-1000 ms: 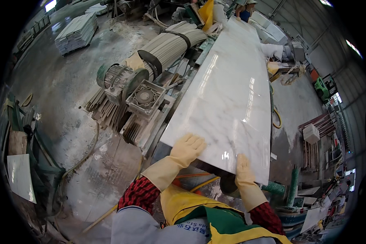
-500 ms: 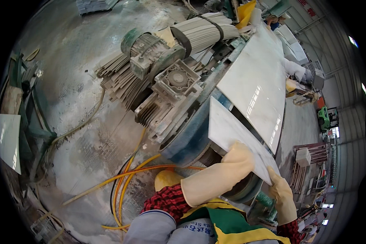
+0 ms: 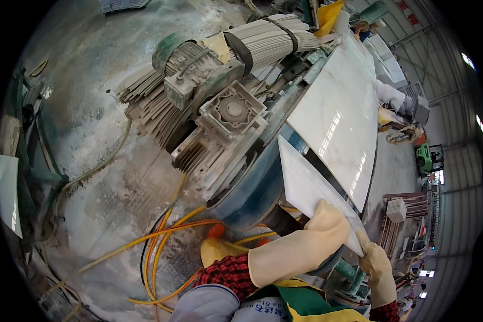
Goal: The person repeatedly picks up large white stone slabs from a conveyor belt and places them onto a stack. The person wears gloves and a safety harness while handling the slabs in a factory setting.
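Note:
Between my hands a white polished stone slab (image 3: 308, 185), a narrow piece, is held tilted, its far corner close to the machine's blue end. My left hand (image 3: 330, 222), in a long cream rubber glove, is closed on the slab's near long edge. At the slab's right end, my right hand (image 3: 374, 257) in a matching glove grips the corner; some of its fingers are hidden. A larger glossy white slab (image 3: 338, 121) lies just beyond on the conveyor, a dark gap running between the two pieces.
A dusty motor (image 3: 190, 67) and gearbox (image 3: 233, 107) stick out left of the conveyor's blue frame (image 3: 247, 196). Yellow and orange hoses (image 3: 161, 236) cross the floor near my feet. Thin stone strips (image 3: 161, 110) are stacked behind the motor. Another person (image 3: 392, 96) stands beyond the conveyor.
Both hands have shifted slightly right and down in the picture with the slab, which is now tipped more steeply. The view has turned a little, showing more floor hose.

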The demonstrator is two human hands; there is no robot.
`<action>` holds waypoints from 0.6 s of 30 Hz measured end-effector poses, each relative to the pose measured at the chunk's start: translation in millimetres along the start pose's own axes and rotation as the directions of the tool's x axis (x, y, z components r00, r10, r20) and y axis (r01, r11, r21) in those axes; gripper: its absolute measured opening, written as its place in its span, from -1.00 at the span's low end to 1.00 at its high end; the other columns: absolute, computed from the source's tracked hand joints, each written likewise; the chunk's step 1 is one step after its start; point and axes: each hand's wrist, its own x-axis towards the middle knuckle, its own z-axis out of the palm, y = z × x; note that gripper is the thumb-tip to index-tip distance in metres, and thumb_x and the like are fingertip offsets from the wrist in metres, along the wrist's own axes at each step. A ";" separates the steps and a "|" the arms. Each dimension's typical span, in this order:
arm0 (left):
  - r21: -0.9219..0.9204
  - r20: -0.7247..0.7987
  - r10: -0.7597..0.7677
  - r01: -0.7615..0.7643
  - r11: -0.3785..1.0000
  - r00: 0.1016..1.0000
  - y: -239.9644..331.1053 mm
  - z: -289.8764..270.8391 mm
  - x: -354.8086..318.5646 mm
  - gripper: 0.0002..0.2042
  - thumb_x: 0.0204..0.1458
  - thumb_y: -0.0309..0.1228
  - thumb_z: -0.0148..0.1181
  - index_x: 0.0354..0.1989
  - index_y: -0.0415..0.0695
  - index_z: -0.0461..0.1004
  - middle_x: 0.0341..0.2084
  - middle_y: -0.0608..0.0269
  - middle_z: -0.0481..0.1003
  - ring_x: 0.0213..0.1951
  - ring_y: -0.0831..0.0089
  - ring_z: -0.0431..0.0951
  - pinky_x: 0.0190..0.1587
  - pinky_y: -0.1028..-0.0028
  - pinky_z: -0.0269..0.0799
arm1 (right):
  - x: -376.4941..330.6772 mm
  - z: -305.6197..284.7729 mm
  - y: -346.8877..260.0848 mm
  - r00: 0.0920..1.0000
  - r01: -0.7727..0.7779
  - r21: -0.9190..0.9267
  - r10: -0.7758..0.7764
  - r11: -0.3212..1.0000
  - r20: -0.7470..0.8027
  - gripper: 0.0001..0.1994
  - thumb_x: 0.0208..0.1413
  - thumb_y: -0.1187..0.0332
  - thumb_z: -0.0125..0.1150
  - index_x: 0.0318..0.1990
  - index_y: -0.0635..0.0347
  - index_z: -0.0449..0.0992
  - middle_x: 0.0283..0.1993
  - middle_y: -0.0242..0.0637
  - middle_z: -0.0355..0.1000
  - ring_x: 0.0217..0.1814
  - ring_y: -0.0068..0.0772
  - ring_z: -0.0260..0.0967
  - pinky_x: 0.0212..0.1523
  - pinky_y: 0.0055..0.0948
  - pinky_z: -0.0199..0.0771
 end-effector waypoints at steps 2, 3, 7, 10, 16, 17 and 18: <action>0.008 0.002 0.012 -0.012 1.000 1.000 -0.1 -2.1 -6.4 -0.69 -0.33 -0.43 0.59 -0.29 -0.07 0.75 -0.25 0.09 0.69 -0.06 0.17 0.69 -0.01 0.25 0.46 | -1.6 7.2 2.6 0.998 0.051 0.007 -0.051 0.999 -0.044 -0.32 0.20 0.49 0.24 0.49 -0.16 0.29 -0.04 0.19 0.62 0.00 0.37 0.60 -0.04 0.17 0.60; 0.018 0.004 0.019 -0.019 1.000 1.000 -0.6 -3.0 -9.3 -0.68 -0.33 -0.44 0.57 -0.28 -0.08 0.73 -0.24 0.08 0.68 -0.04 0.17 0.67 0.00 0.25 0.45 | -2.9 14.0 7.0 0.991 0.101 0.012 -0.100 0.995 -0.091 -0.33 0.19 0.49 0.24 0.47 -0.14 0.31 -0.05 0.18 0.63 -0.03 0.37 0.61 -0.05 0.15 0.61; -0.016 -0.331 0.140 -0.154 0.988 0.933 -13.8 35.5 -24.4 -0.62 -0.27 -0.47 0.38 -0.16 -0.19 0.56 -0.18 0.09 0.59 -0.06 0.13 0.60 0.04 0.22 0.45 | -11.2 38.6 5.9 0.973 0.176 0.088 -0.159 0.980 -0.170 -0.41 0.14 0.49 0.23 0.38 0.01 0.40 -0.03 0.15 0.62 -0.01 0.30 0.62 -0.04 0.07 0.63; 0.023 -0.469 0.155 -0.164 0.986 0.870 -21.9 68.8 -35.6 -0.66 -0.04 -0.43 0.21 -0.05 -0.21 0.56 -0.08 0.10 0.60 -0.02 0.15 0.60 0.05 0.22 0.47 | -0.3 65.3 -13.6 0.979 0.174 0.065 -0.165 0.983 -0.121 -0.47 0.15 0.50 0.18 0.33 0.09 0.44 0.10 0.13 0.59 0.11 0.25 0.59 0.00 0.02 0.64; 0.294 -0.366 0.297 -0.193 0.936 0.882 -51.8 140.6 -53.8 -0.57 0.01 -0.38 0.24 0.11 -0.12 0.56 0.04 0.13 0.60 0.06 0.21 0.61 0.16 0.24 0.51 | 9.3 211.8 -36.2 0.680 0.409 0.026 -0.286 0.912 -0.675 -0.51 0.20 0.40 0.14 0.31 0.26 0.46 0.34 0.06 0.48 0.33 0.03 0.51 0.35 -0.08 0.56; 0.307 -0.313 0.308 -0.211 0.928 0.899 -56.1 150.7 -53.5 -0.56 0.04 -0.36 0.26 0.15 -0.11 0.54 0.08 0.07 0.59 0.09 0.16 0.61 0.19 0.19 0.50 | 7.0 223.7 -40.9 0.665 0.379 0.053 -0.232 0.924 -0.710 -0.51 0.19 0.40 0.15 0.30 0.26 0.47 0.34 0.05 0.48 0.35 0.02 0.50 0.38 -0.08 0.54; 0.311 -0.288 0.282 -0.189 0.932 0.915 -62.9 164.6 -68.0 -0.52 0.11 -0.31 0.25 0.24 -0.15 0.49 0.17 0.00 0.54 0.18 0.05 0.55 0.28 0.09 0.42 | 15.9 229.4 -46.7 0.623 0.387 0.055 -0.217 0.920 -0.751 -0.51 0.18 0.40 0.16 0.30 0.26 0.48 0.35 0.04 0.47 0.37 0.01 0.49 0.40 -0.07 0.52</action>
